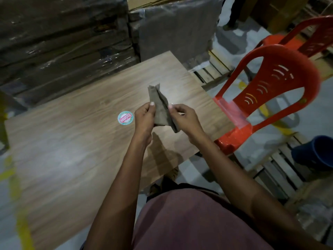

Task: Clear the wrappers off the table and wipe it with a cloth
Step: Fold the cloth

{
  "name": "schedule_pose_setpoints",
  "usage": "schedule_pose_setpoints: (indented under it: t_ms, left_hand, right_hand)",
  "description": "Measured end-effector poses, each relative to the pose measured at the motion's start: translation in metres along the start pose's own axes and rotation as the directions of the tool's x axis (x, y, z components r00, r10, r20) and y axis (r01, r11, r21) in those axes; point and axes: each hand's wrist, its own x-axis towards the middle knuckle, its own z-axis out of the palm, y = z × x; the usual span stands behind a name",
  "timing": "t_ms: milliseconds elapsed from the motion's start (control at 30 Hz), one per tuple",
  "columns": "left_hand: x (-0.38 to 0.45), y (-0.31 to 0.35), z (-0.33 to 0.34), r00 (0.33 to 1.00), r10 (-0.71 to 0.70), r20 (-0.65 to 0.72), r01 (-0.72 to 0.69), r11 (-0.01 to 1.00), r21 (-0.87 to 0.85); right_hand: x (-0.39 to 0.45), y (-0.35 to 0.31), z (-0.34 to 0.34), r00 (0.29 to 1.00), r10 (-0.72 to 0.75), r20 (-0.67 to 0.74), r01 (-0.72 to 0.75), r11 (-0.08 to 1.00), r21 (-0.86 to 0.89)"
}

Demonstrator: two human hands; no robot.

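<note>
Left hand [145, 117] and right hand [185, 117] both pinch grey cloth [161, 109], mid-frame, above wooden table [72, 150] | round sticker [126, 118] left of hands | risk: bunched cloth wipes unevenly, snags sticker edge

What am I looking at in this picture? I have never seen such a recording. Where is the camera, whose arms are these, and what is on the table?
There is no machine here. A person wears a camera on the head, so you look down along their own two bare arms. The left hand and the right hand together hold a grey-brown cloth in the air above a wooden table. On the table lies one round sticker, pink and light blue; I see no wrappers there. Beside the table stands a red plastic chair, and wrapped stacks rise behind it.
</note>
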Motion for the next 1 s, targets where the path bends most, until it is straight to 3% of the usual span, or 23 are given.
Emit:
schedule_pose_setpoints:
  t_ms: [100, 200, 300, 400, 500, 567, 600, 667, 767, 900, 1000]
  left_hand:
    - [-0.010, 0.005, 0.001, 1.000, 0.023, 0.015, -0.023, 1.000, 0.016]
    - [-0.020, 0.007, -0.002, 0.998, 0.037, 0.052, -0.040, 0.998, 0.049]
    - [-0.028, 0.009, -0.006, 0.998, 0.044, 0.053, -0.046, 0.998, 0.041]
    - [-0.024, 0.003, -0.004, 0.988, 0.069, -0.135, -0.062, 0.997, 0.053]
    - [-0.027, -0.003, 0.018, 0.950, 0.077, -0.303, -0.007, 0.975, 0.224]
    - [-0.030, -0.001, 0.041, 0.941, 0.135, -0.309, -0.031, 0.947, 0.319]
    - [-0.032, 0.004, 0.055, 0.956, 0.115, -0.270, -0.034, 0.957, 0.289]
    - [-0.038, 0.020, 0.083, 0.995, -0.073, -0.072, 0.075, 0.997, 0.029]
    - [-0.039, 0.030, 0.106, 0.951, -0.228, 0.208, 0.291, 0.890, -0.352]
    - [-0.031, 0.021, 0.130, 0.916, -0.181, 0.357, 0.364, 0.750, -0.553]
    - [-0.018, 0.011, 0.149, 0.914, -0.098, 0.394, 0.354, 0.669, -0.653]
  right_hand:
    - [-0.012, -0.008, -0.006, 0.980, 0.064, 0.191, -0.089, 0.989, 0.121]
    - [-0.014, -0.001, -0.015, 0.996, 0.059, 0.060, -0.067, 0.987, 0.143]
    - [-0.021, -0.005, -0.036, 0.993, 0.118, -0.012, -0.108, 0.940, 0.324]
    - [-0.026, -0.022, -0.069, 0.995, 0.078, 0.056, -0.096, 0.812, 0.575]
    - [-0.025, -0.050, -0.091, 0.995, -0.025, 0.092, -0.036, 0.800, 0.598]
    - [-0.021, -0.065, -0.097, 0.990, -0.062, 0.125, -0.026, 0.798, 0.601]
    - [-0.020, -0.071, -0.099, 0.986, -0.068, 0.151, -0.038, 0.795, 0.606]
    - [-0.019, -0.079, -0.103, 0.978, -0.060, 0.200, -0.074, 0.798, 0.598]
    - [-0.009, -0.083, -0.110, 0.961, -0.048, 0.273, -0.120, 0.817, 0.564]
    - [0.017, -0.083, -0.128, 0.950, -0.022, 0.310, -0.134, 0.871, 0.472]
    - [0.044, -0.072, -0.156, 0.989, -0.001, 0.145, -0.050, 0.934, 0.352]
